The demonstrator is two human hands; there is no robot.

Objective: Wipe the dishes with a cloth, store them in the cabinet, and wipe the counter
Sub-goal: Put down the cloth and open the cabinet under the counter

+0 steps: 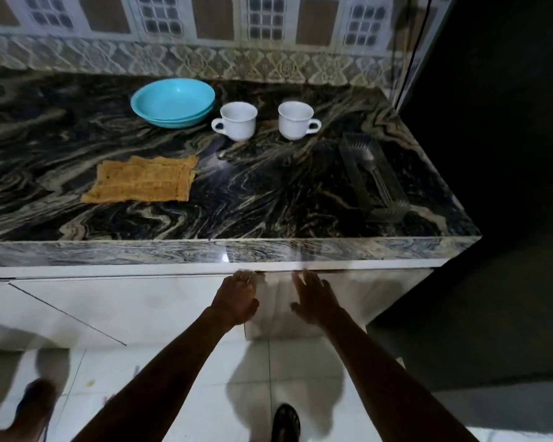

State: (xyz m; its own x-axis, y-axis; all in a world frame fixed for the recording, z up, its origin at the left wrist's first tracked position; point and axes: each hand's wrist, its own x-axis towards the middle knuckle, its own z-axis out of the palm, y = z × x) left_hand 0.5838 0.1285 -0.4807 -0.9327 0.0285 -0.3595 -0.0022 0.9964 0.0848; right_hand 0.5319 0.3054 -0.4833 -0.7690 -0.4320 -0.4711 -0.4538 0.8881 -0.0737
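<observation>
Nearest the camera, a dark sandalled foot (286, 422) stands on the white tiled floor (205, 393), and another blurred foot (34, 406) shows at the lower left. Both bare forearms reach forward from the bottom of the view to the white cabinet (141, 304) under the bench.

The left hand (237, 298) is at the top edge of a cabinet door (278, 311), its fingers curled over that edge just below the bench's lip; the fingertips are blurred, so how firmly it grips is hard to tell. The right hand (313, 298) is just beside it, fingers straight and spread, palm toward the door front, holding nothing; whether it touches the door cannot be told. To the left, another door (64, 311) stands at an angle.

Above the hands runs the dark marbled bench (268, 202). A folded orange-brown cloth (141, 180) lies flat on its left half, near the front. At the right end a dark wire tray (372, 177) holds cutlery (372, 170), a spoon and forks as far as can be seen.

Farther back, two white cups stand upright and apart: the left cup (237, 121) with its handle to the left, the right cup (296, 120) with its handle to the right. Left of them are turquoise bowls (173, 102), stacked one in the other, close to the left cup. Behind everything rises the patterned tile wall (205, 59), and a black cable (412, 59) hangs down at the far right corner.
</observation>
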